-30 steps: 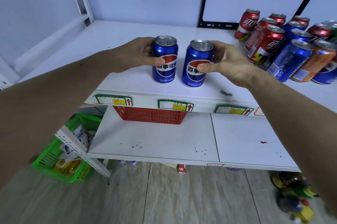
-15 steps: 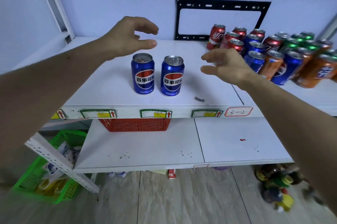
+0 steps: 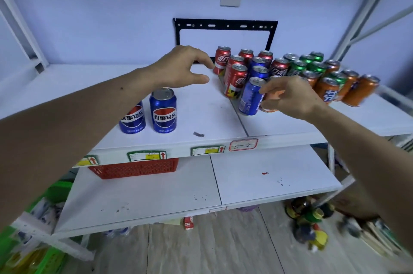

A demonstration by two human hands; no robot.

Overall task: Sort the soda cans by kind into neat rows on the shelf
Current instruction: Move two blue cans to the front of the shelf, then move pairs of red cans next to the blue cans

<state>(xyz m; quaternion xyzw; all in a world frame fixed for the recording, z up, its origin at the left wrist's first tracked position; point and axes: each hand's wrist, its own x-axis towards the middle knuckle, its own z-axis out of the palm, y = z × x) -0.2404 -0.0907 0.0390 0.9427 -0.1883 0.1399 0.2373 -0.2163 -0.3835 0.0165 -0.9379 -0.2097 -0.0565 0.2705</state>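
Observation:
Two blue Pepsi cans stand side by side near the front of the upper shelf: one in full view, the other partly behind my left forearm. A mixed cluster stands at the right: red cola cans, blue cans, green cans and orange cans. My left hand hovers open above the shelf, just left of the red cans. My right hand has curled fingertips against the nearest blue can, with an orange can under the fingers. Whether it grips is unclear.
A black metal bracket hangs on the back wall. A red basket sits under the upper shelf on the lower shelf. A green basket and toys lie on the floor. A small dark scrap lies on the upper shelf.
Both hands let go of the two Pepsi cans and moved right toward the mixed cluster. My right hand now touches the nearest blue can there.

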